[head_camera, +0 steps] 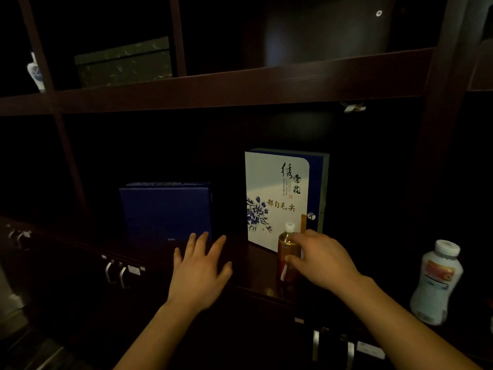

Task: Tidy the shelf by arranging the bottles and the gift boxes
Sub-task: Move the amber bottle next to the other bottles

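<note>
A dark wooden shelf (240, 88) fills the view. On its lower ledge a plain blue gift box (165, 212) stands at the left and a white gift box with blue flowers (277, 198) stands upright to its right. My right hand (320, 260) grips an amber tea bottle with a white cap (286, 245) that stands upright in front of the white box. My left hand (200, 268) hovers with fingers spread just before the blue box, touching nothing. A white plastic bottle (437, 281) stands at the far right of the ledge.
On the upper shelf a dark green box (124, 62) sits at the left, and a blue-and-white porcelain vase (36, 72) shows at the far left edge. Cabinet doors with metal handles (114, 272) run below the ledge.
</note>
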